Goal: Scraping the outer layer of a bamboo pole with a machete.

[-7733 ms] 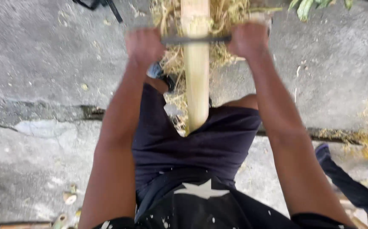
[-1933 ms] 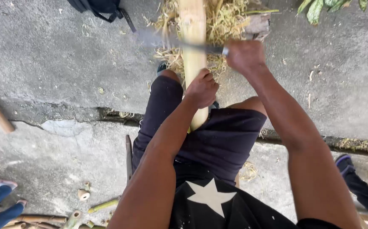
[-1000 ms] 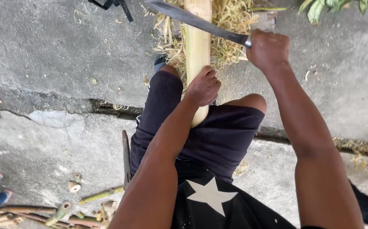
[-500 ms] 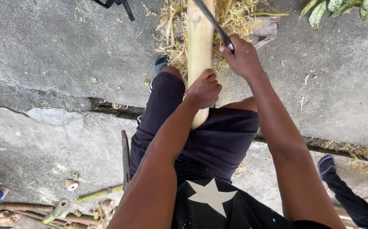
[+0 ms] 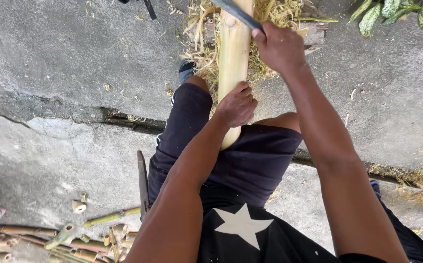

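Left hand [image 5: 238, 104] grips bamboo pole [image 5: 233, 53]; cracked concrete ground [image 5: 75, 73], seemingly outdoors.

No packages, labels, signs or screens show anywhere in this view. The nearest thing to a printed mark is a white star [image 5: 242, 225] on the person's dark shirt, low in the middle of the picture.
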